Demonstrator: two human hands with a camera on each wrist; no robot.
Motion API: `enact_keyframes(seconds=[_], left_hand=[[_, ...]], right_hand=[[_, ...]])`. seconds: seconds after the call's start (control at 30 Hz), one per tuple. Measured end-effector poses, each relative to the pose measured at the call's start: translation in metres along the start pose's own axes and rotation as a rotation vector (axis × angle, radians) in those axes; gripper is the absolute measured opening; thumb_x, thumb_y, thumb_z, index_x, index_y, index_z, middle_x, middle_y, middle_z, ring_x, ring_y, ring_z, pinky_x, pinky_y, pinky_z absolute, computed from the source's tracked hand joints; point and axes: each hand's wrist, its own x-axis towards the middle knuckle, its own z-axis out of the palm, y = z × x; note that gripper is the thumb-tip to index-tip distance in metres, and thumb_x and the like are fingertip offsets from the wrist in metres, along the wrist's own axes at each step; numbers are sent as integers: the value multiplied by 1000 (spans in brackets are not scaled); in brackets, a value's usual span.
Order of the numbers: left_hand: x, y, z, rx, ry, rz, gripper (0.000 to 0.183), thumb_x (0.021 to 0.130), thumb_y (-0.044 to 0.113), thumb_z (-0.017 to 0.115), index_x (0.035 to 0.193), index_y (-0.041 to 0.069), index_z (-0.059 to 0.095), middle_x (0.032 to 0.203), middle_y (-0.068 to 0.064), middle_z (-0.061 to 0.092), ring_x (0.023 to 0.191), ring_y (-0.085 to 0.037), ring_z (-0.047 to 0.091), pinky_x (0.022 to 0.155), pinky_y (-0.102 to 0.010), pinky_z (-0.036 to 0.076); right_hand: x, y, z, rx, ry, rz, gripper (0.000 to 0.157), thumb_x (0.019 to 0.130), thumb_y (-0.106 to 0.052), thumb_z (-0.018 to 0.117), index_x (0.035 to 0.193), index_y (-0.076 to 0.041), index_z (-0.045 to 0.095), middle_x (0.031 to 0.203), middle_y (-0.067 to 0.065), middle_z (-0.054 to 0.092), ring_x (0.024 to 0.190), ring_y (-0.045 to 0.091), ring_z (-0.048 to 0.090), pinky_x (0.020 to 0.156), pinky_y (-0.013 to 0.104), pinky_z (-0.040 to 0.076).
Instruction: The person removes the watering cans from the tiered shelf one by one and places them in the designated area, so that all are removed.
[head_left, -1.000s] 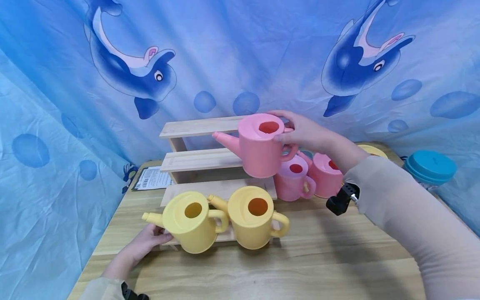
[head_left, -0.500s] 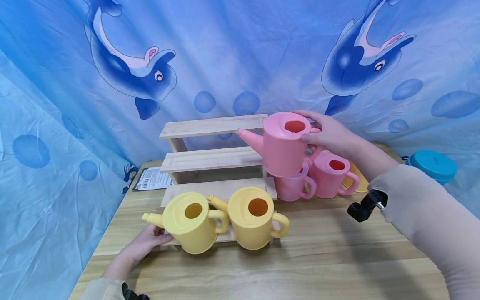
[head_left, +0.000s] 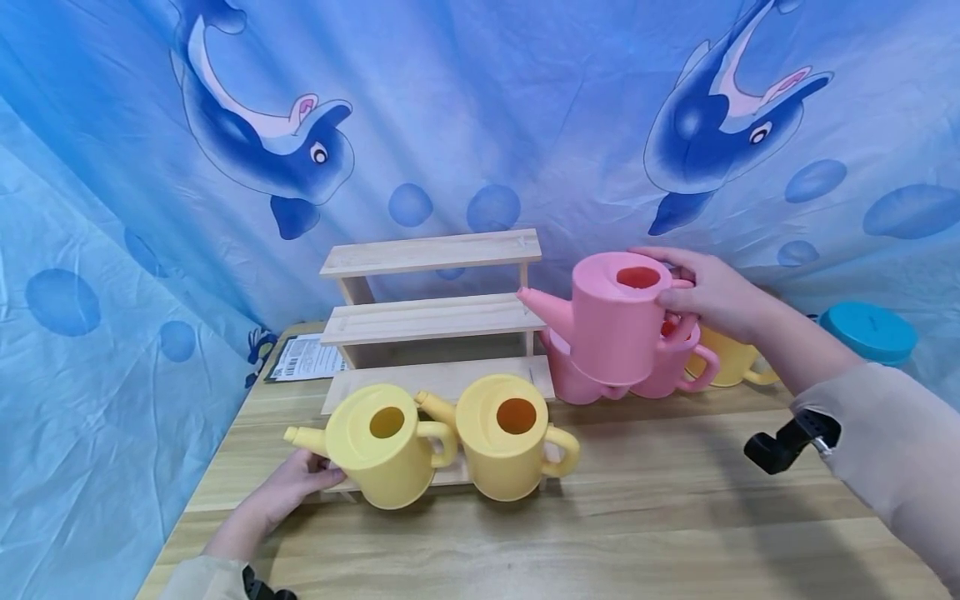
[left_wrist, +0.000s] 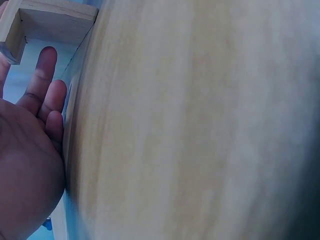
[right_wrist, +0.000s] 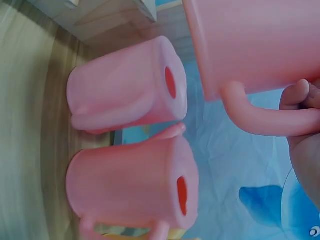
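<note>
Curtain (head_left: 67,400): blue, printed with dolphins and bubbles; hangs along the left side and behind the work area.
Table (head_left: 480,554): wood-grain top, carrying the stand and the cans.
Left hand (head_left: 288,490): at the left end of the stand's lowest board, pinching it between thumb and fingers; in the left wrist view the other fingers lie loosely extended beside the wood.
Printed sheet (head_left: 307,358): flat on the table, beside the stand's left side; text too small to read.
Left yellow watering can (head_left: 382,462): at the lowest board, upright, spout pointing left, just beside the left hand.
Wooden stand (head_left: 431,318): stepped, with bare upper boards.
Right yellow watering can (head_left: 498,454): upright, next to the first; its spout overlaps that can's handle in the head view, contact cannot be told.
Raised pink watering can (head_left: 611,337): held clear of the table to the right of the stand, nearly upright, spout pointing left.
Two pink watering cans (right_wrist: 135,185): standing on the table below the raised can, side by side, partly hidden by it in the head view.
Right hand (head_left: 712,287): fingers curled round the raised can's handle.
Rear yellow watering can (head_left: 726,357): beyond the right hand, partly covered.
Turquoise lid (head_left: 868,329): far right, near the curtain.
</note>
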Motion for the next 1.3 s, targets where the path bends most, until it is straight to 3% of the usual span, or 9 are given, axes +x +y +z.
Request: enact_keyframes(seconds=[0.17, 0.27, 0.4, 0.47, 0.57, 0.7, 0.83, 1.13, 1.3], left_hand=[[0, -1, 0, -4, -7, 9, 51, 89, 16, 61, 132, -1, 41, 123, -14, 50, 104, -17, 49, 89, -34, 39], [0, -1, 0, -8, -6, 8, 50, 89, 16, 61, 131, -1, 41, 123, -14, 50, 104, -16, 49, 89, -33, 39], [1, 0, 0, 3, 2, 3, 51, 88, 17, 62, 131, -1, 41, 123, -14, 50, 104, -18, 48, 89, -35, 38], [1, 1, 0, 9, 6, -3, 52, 88, 17, 63, 131, -1, 40, 124, -15, 49, 105, -18, 47, 90, -36, 38], [1, 1, -1, 11, 12, -10, 53, 88, 17, 63, 131, -1, 40, 124, -16, 49, 105, -19, 47, 90, -38, 37], [0, 1, -1, 14, 14, -14, 53, 88, 17, 63, 132, -2, 41, 125, -16, 49, 107, -20, 47, 92, -40, 36], [0, 0, 0, 13, 9, -11, 52, 87, 17, 63, 131, -1, 41, 125, -16, 50, 108, -20, 47, 93, -42, 34], [1, 0, -1, 11, 5, -11, 49, 88, 17, 63, 130, 0, 43, 123, -13, 51, 108, -17, 48, 94, -42, 33], [1, 1, -1, 16, 1, -9, 48, 88, 18, 63, 128, 0, 44, 122, -13, 52, 106, -16, 49, 94, -42, 34]], right_hand=[[-11, 17, -4, 144, -86, -12, 53, 94, -17, 52, 145, -13, 34, 122, -4, 56, 104, 15, 57, 80, 31, 51], [-18, 28, -4, 246, -139, -33, 46, 99, -13, 43, 144, -13, 35, 122, -6, 57, 92, 17, 64, 82, 28, 50], [-27, 45, -4, 329, -209, -34, 43, 100, -10, 38, 142, -17, 40, 122, -1, 59, 90, 23, 66, 83, 30, 50], [-32, 52, -2, 334, -231, -5, 45, 99, -10, 39, 144, -15, 36, 119, 2, 60, 96, 24, 63, 80, 35, 51], [-39, 62, 1, 327, -234, 48, 46, 99, -12, 43, 144, -16, 35, 116, 4, 60, 91, 29, 62, 78, 38, 52], [-47, 71, 5, 345, -218, 119, 45, 96, -12, 48, 140, -22, 39, 117, 4, 55, 99, 22, 56, 81, 37, 51], [-52, 78, 6, 363, -237, 171, 50, 95, -11, 52, 141, -20, 36, 121, 3, 53, 106, 19, 55, 80, 43, 51], [-59, 93, 11, 380, -250, 216, 58, 94, -16, 53, 145, -13, 26, 127, 1, 53, 111, 14, 54, 84, 49, 48], [-59, 103, 16, 398, -267, 211, 60, 93, -16, 54, 145, -13, 24, 126, 12, 52, 110, 20, 54, 85, 48, 48]])
